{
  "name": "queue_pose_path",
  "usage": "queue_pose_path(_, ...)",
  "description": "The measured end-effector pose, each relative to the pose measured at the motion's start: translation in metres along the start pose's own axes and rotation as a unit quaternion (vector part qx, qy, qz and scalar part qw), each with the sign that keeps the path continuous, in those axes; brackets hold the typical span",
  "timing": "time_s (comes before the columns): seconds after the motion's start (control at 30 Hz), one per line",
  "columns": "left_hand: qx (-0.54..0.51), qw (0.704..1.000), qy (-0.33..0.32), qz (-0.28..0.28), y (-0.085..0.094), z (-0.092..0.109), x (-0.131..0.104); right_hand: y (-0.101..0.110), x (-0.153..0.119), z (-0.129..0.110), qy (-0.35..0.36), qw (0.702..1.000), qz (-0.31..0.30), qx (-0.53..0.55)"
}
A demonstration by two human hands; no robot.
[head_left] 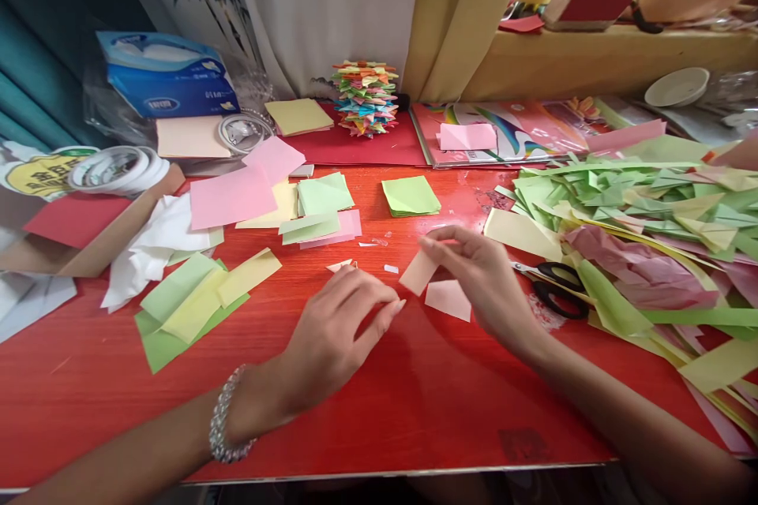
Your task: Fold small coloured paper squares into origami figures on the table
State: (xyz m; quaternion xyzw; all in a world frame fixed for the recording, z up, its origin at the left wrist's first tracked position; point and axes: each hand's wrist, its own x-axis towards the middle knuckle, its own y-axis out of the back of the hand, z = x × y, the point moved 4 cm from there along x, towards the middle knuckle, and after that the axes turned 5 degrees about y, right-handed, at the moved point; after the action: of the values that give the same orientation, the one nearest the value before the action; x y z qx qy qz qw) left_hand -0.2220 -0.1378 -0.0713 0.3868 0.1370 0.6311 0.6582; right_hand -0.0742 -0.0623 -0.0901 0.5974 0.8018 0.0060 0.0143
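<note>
Near the middle of the red table (367, 442), my right hand (474, 268) pinches a small pale pink paper piece (418, 274) between thumb and fingers. Another pale pink piece (448, 300) lies flat just under that hand. My left hand (340, 323), with a beaded bracelet on the wrist, is low over the table with its fingers curled. A small folded paper (339, 265) shows at its fingertips; whether they grip it is unclear. A tiny white scrap (391, 269) lies between the hands.
Black-handled scissors (560, 288) lie right of my right hand, beside a heap of green, yellow and pink strips (651, 205). Green notes (411, 196) sit ahead. Left are loose papers (195, 296) and a cardboard box (88, 252). A colourful paper model (365, 99) stands behind.
</note>
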Motion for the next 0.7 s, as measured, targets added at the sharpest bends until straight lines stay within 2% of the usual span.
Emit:
queue_pose_path(0.07,0.08,0.994,-0.072,0.019,-0.001,-0.001,0.0,-0.014,-0.008,0.002,-0.032,0.998,-0.054,0.023)
queue_pose_path(0.13,0.128,0.988,-0.09,0.019,-0.003,-0.004,0.001,-0.025,-0.015,0.001,-0.05,0.991,-0.109,0.053)
queue_pose_path(0.2,0.141,0.986,-0.084,0.026,-0.003,-0.007,0.002,-0.029,-0.018,0.0,-0.046,0.988,-0.14,0.054)
queue_pose_path(0.3,0.127,0.988,-0.084,0.034,-0.002,-0.007,0.002,-0.026,-0.018,-0.003,-0.008,0.991,-0.135,0.012)
queue_pose_path(0.43,0.094,0.993,-0.074,0.02,-0.005,-0.006,0.0,-0.022,-0.019,-0.004,0.031,0.991,-0.096,-0.083)
queue_pose_path(0.6,0.075,0.996,-0.026,-0.031,-0.008,-0.005,-0.001,-0.026,-0.021,-0.004,0.059,0.983,-0.085,-0.149)
queue_pose_path(0.7,0.018,0.996,0.014,-0.081,-0.004,-0.003,0.003,-0.026,-0.021,-0.007,0.06,0.977,-0.095,-0.181)
